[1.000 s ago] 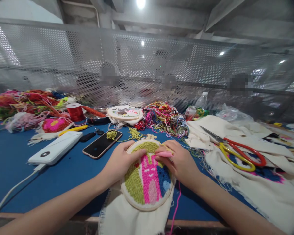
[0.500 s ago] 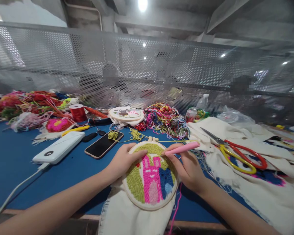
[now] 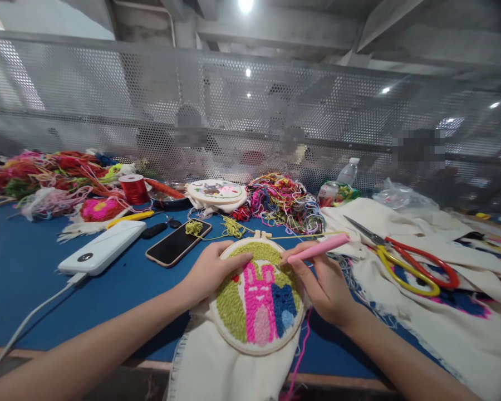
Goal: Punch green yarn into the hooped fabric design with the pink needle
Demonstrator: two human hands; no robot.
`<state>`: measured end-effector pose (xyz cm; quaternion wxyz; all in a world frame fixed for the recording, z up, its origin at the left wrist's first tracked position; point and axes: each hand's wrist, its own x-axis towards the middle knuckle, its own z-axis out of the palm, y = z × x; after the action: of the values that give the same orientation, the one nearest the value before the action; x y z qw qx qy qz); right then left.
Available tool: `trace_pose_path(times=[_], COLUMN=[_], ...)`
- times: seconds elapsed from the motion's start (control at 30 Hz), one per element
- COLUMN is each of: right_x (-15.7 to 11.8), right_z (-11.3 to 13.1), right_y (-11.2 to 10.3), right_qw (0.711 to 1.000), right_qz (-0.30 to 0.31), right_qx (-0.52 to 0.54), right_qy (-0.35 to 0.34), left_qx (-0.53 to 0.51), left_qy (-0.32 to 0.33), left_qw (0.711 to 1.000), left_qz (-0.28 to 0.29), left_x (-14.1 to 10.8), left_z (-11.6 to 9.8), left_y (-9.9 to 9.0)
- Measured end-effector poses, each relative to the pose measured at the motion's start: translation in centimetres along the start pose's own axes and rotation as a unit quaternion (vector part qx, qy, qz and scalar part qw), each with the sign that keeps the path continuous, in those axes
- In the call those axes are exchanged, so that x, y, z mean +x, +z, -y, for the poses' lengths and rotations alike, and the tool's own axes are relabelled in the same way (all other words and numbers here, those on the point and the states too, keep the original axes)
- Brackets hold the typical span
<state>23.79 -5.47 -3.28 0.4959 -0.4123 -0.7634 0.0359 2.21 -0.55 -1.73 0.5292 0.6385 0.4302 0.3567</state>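
Note:
An embroidery hoop (image 3: 256,352) with white cloth stands tilted at the table's front edge. Its picture shows a pink rabbit (image 3: 259,305) beside a blue animal, on a yellow-green looped ground. My left hand (image 3: 215,267) grips the hoop's upper left rim, thumb lying over the stitches. In my right hand (image 3: 323,284) is a pink punch needle (image 3: 319,247), pinched near its tip above the upper right of the picture. Yellow-green yarn (image 3: 292,238) runs from its back end leftwards to a small tangle (image 3: 232,227). The needle's point is too small to make out.
Scissors (image 3: 413,270) with red and yellow handles lie on white cloth (image 3: 434,334) at right. A phone (image 3: 177,243), a power bank (image 3: 104,248) with cable and a red spool (image 3: 134,190) are at left. Yarn heaps (image 3: 281,203) and another hoop (image 3: 215,192) line the mesh partition (image 3: 234,122).
The pink punch needle and my right hand have shifted slightly right, and the needle's back end sits a little higher. My left hand keeps its hold on the hoop. The view has moved slightly.

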Motion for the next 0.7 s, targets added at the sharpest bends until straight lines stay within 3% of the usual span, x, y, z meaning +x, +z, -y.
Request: trace_pose_path(times=[0.2, 0.33, 0.5, 0.7], right_x=[0.2, 0.7, 1.0, 0.6], right_z=[-0.2, 0.0, 0.5, 0.4], right_y=[0.1, 0.3, 0.8, 0.5], right_qw=[0.998, 0.989, 0.973, 0.991], right_qz=[0.018, 0.067, 0.099, 0.03], right_qx=[-0.045, -0.104, -0.178, -0.085], right_qy=[-0.045, -0.086, -0.113, -0.096], left_qx=[-0.003, -0.008, 0.017, -0.009], left_qy=[0.015, 0.003, 0.036, 0.017], left_qw=[1.0, 1.0, 0.999, 1.0], left_qz=[-0.002, 0.003, 0.001, 0.011], left_x=[0.0, -0.2, -0.3, 0.1], left_z=[0.0, -0.2, -0.7, 0.0], left_y=[0.0, 0.1, 0.1, 0.0])
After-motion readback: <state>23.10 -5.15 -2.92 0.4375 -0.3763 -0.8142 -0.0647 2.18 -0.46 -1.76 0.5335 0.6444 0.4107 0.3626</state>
